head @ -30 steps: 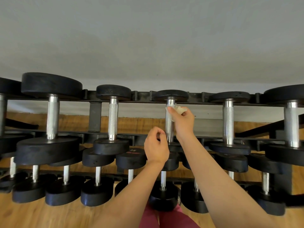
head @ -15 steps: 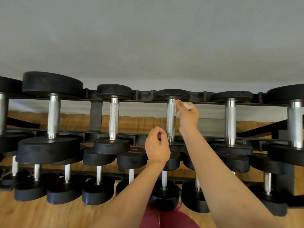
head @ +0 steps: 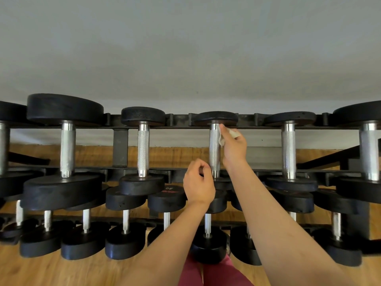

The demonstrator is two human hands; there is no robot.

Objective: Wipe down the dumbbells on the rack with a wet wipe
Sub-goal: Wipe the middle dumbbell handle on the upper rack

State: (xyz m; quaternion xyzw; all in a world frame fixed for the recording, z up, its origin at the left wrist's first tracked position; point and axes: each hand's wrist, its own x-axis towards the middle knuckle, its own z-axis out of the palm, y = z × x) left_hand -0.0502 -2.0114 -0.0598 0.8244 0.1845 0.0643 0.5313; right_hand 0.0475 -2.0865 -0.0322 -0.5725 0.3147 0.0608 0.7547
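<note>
The black rack (head: 120,147) carries dumbbells on its top tier with their handles running away from the camera. At the far left sits a large dumbbell (head: 67,149) with a smooth steel handle, and next to it a smaller dumbbell (head: 142,149) with a knurled grip. Right of centre, the left hand (head: 199,185) hangs in front of the rack with its fingers curled in toward the thumb and nothing visible in them. It is just beside the near end of the middle dumbbell (head: 214,153). The right hand (head: 235,149) pinches the white wet wipe (head: 221,140) and presses it against the right side of that handle, close to the far head. Further right stand 2 more dumbbells, one mid-sized (head: 288,151) and one large at the frame edge (head: 370,151). A lower tier holds a row of smaller dumbbells (head: 125,223) above the wooden floor (head: 41,269).
</note>
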